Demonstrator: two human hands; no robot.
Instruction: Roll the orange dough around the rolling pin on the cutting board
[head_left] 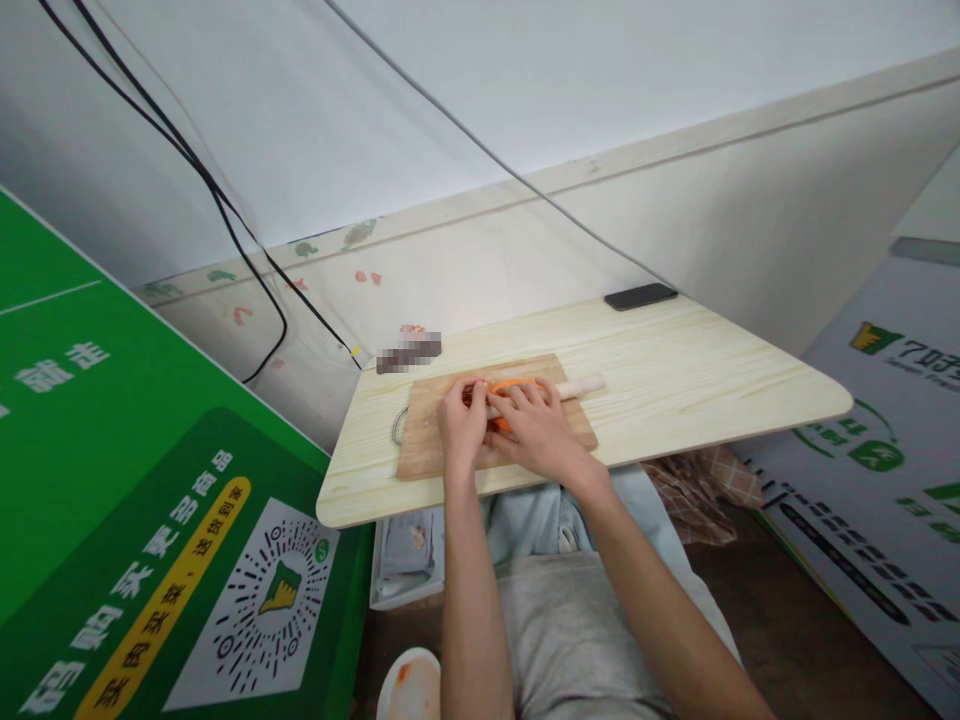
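A wooden cutting board (427, 450) lies on the table in front of me, with a metal loop handle at its left end. On it, a soft-looking, bright orange piece (516, 382) shows partly beneath my hands; what it is made of I cannot tell. A pale wooden rolling pin (583, 386) lies across the board, its right end jutting past the edge. My left hand (463, 420) is closed at the pin's left side, fingers curled in a pinch, and whatever they hold is hidden. My right hand (538, 425) lies over the pin and orange piece, fingers outstretched and apart.
The pale wood-grain table (697, 370) has rounded corners and meets the wall. A black phone (640, 296) lies at its back edge, a pixelated object (409, 352) at the back left. Cables hang left; a white bin (411, 690) stands below. Green panel (150, 500) left, printed panel (877, 420) right.
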